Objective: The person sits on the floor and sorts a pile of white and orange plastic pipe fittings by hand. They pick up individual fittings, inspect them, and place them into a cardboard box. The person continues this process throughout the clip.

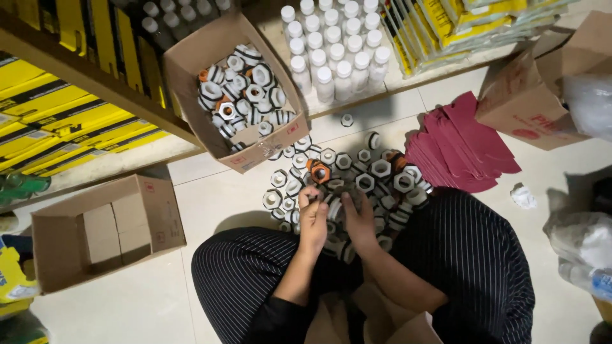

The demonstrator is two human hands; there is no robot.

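Note:
I sit cross-legged on a tiled floor in dark striped trousers. A pile of white hexagonal plastic fittings (pixel 363 175) with black rings lies on the floor before my knees, and one orange fitting (pixel 318 171) lies among them. My left hand (pixel 312 220) and my right hand (pixel 359 220) are close together at the near edge of the pile. Their fingers close around a white fitting (pixel 333 207) held between them. A brown cardboard piece (pixel 376 322) rests in my lap.
A tilted cardboard box (pixel 252 156) holds more white fittings. An open cardboard box (pixel 153 216) stands at the left. A stack of dark red cards (pixel 462 143) lies at the right beside another box (pixel 529 105). White bottles (pixel 335 51) and yellow packages fill the shelves.

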